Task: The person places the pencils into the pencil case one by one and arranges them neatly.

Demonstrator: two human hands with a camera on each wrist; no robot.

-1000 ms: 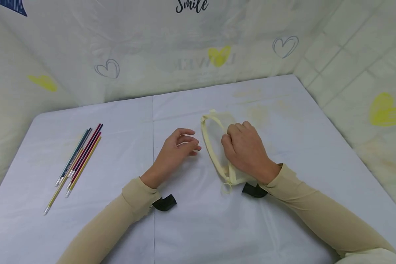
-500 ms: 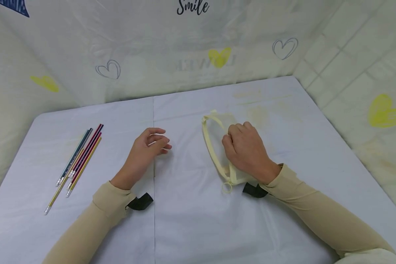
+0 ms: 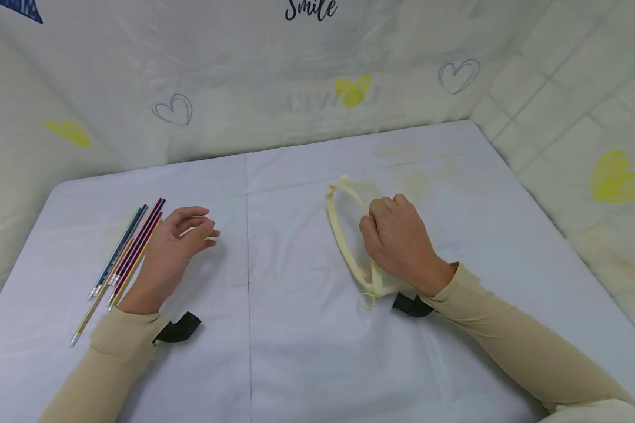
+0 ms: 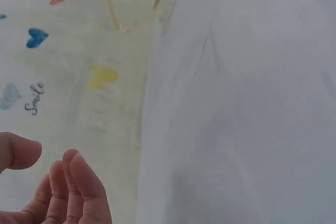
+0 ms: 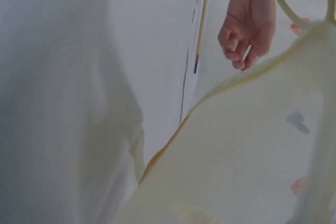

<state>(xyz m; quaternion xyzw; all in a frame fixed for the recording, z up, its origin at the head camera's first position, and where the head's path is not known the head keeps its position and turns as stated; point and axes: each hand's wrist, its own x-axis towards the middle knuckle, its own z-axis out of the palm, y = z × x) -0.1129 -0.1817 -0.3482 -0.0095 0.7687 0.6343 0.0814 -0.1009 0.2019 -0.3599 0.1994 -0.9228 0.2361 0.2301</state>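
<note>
My right hand (image 3: 399,244) grips the upper edge of a see-through pouch (image 3: 345,245) with cream trim, keeping its mouth gaping to the left. A small ring pull (image 3: 367,301) hangs at the pouch's near corner. The right wrist view has the pouch's sheer side (image 5: 252,145) filling the lower right. Loosely curved fingers show on my left hand (image 3: 171,252), which holds nothing and hovers just right of several pencils (image 3: 127,252), overlapping some of them. In the left wrist view the thumb and fingers of this hand (image 4: 73,187) stand apart.
The pencils, teal, dark red and yellow with white erasers, lie in a loose bundle on the white-covered table (image 3: 296,352). A printed curtain (image 3: 243,76) with hearts rises behind the table and along its sides. Black wrist straps (image 3: 180,329) show at the cuffs.
My left hand has travelled left from beside the pouch's mouth to the pencils, its fingers staying loosely curved. My right hand and the pouch have hardly moved.
</note>
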